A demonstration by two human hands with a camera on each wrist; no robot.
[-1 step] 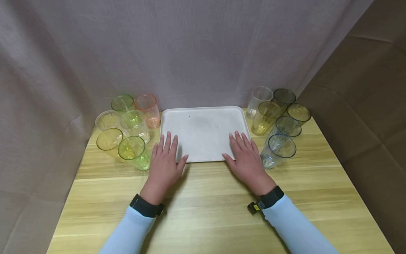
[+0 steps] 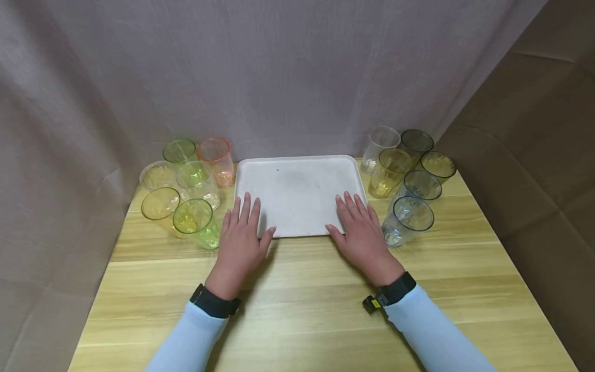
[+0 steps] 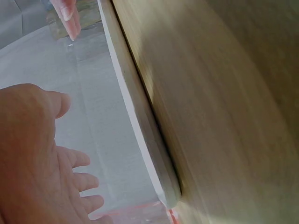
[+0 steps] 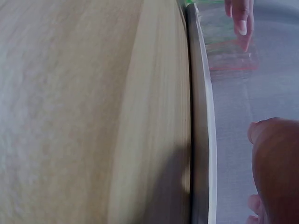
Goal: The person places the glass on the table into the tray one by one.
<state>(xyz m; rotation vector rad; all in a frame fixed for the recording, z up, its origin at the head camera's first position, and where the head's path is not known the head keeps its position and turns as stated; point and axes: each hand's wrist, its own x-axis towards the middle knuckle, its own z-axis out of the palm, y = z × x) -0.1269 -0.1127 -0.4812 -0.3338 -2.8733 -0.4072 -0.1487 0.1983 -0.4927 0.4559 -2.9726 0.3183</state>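
Observation:
A white rectangular tray (image 2: pixel 302 191) lies at the back middle of the wooden table. My left hand (image 2: pixel 240 247) is over its near left corner, fingers straight and spread, holding nothing. Over the near right corner is my right hand (image 2: pixel 363 242), also with straight fingers and nothing in it. In the left wrist view the left palm and fingers (image 3: pixel 81 181) appear in front of the tray, and the right wrist view shows the tray's near rim (image 4: pixel 210 140) beside the right thumb (image 4: pixel 256 131). Whether either hand touches the tray, I cannot tell.
Left of the tray stand several clear tumblers, among them a green one (image 2: pixel 204 235) near my left hand and a red-rimmed one (image 2: pixel 223 168). Several more stand on the right, including a bluish one (image 2: pixel 395 235) close to my right hand and a yellow one (image 2: pixel 385 178). Grey cloth (image 2: pixel 297 77) hangs behind.

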